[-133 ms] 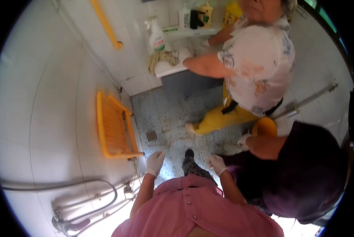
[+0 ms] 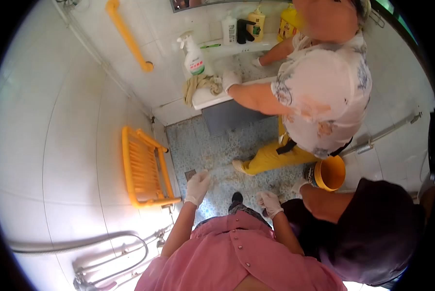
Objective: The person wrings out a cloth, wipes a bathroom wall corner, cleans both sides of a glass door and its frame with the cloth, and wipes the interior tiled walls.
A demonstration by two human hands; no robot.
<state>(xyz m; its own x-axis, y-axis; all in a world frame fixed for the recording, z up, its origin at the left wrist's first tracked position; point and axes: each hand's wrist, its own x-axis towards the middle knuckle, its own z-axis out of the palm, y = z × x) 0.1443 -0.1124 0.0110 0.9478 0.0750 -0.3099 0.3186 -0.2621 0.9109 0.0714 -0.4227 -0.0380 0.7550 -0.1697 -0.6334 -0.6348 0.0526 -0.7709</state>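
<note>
My left hand [image 2: 198, 188], in a white glove, hangs in mid-air above the blue-patterned floor [image 2: 212, 150]. Its fingers are curled together and nothing shows in them. Nearest to it on the left is an orange slatted fold-down seat [image 2: 147, 167] on the wall, not touched. My right hand [image 2: 270, 202], also white-gloved, is closed in front of my pink shirt [image 2: 217, 247], with no object visible in it. Close by on the right, a crouching person in dark clothing [image 2: 373, 233] reaches a gloved hand [image 2: 301, 185] towards a yellow bucket [image 2: 330, 173].
Ahead, a person in a floral shirt [image 2: 324, 92] leans over a white sink [image 2: 210, 99]. On it are a spray bottle [image 2: 193, 56], a cloth [image 2: 200, 88], several other bottles and a black object [image 2: 245, 30]. A shower hose [image 2: 140, 240] and grab bar [image 2: 127, 36] line the left wall.
The view has shifted, so the sink, seat and bucket sit lower in the frame. My left hand has moved slightly forward and right relative to my body. Both hands stay closed.
</note>
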